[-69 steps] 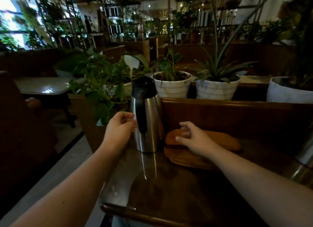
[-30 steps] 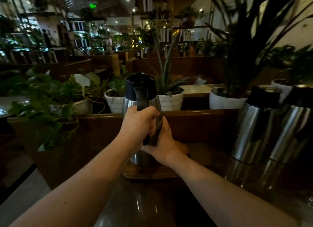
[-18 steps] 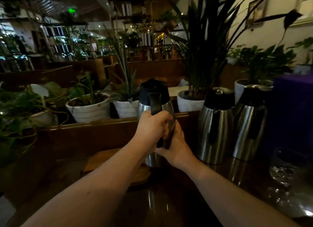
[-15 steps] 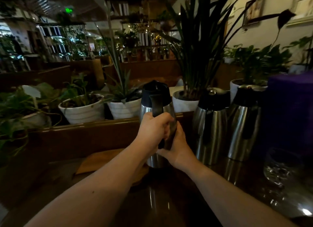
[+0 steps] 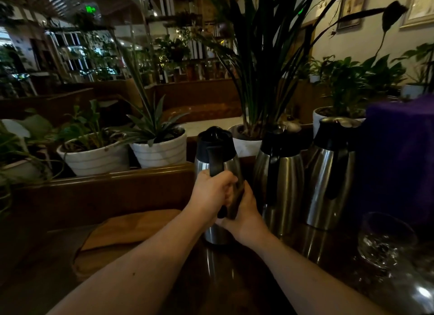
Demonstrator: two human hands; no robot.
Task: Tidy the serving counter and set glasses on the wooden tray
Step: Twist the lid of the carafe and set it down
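My left hand (image 5: 211, 192) grips the black handle of a steel thermos jug (image 5: 217, 150) with a black lid. Against the jug's lower side, my right hand (image 5: 246, 218) wraps around its body. The jug stands upright on the dark counter (image 5: 223, 286), just right of the wooden tray (image 5: 126, 227), which lies flat and bare. A clear glass (image 5: 385, 239) stands at the right, apart from both hands.
Two more steel jugs (image 5: 281, 178) (image 5: 331, 173) stand right of the held one. A purple covered object (image 5: 399, 159) rises at far right. A wooden rail (image 5: 105, 176) backs the counter, with white plant pots (image 5: 162, 150) behind it.
Both hands took hold of the jug and carried it rightward off the tray area to beside the other two jugs. The tray now lies uncovered to the left.
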